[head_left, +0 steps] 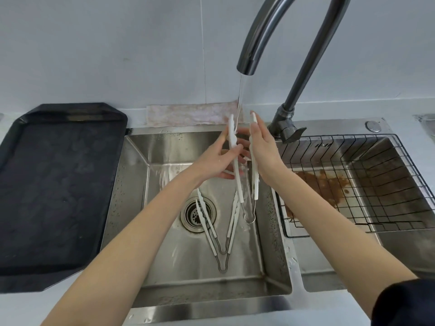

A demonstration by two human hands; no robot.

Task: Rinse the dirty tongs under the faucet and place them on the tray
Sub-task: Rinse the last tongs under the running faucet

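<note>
With the left grip (213, 162) and right grip (263, 151) each closed on one arm of the tongs (237, 175), held tips-up in the faucet (246, 67) stream, wet fingers may slip, dropping them among two more pairs (217, 227) below, well right of the tray (58, 184).

A pale counter (306, 309) carried a black tray (58, 189) along its left edge, touching the rim of the steel sink (131, 184). A pinkish cloth (188, 114) lay flat at the counter's back edge, just behind the sink and right of the tray.
</note>
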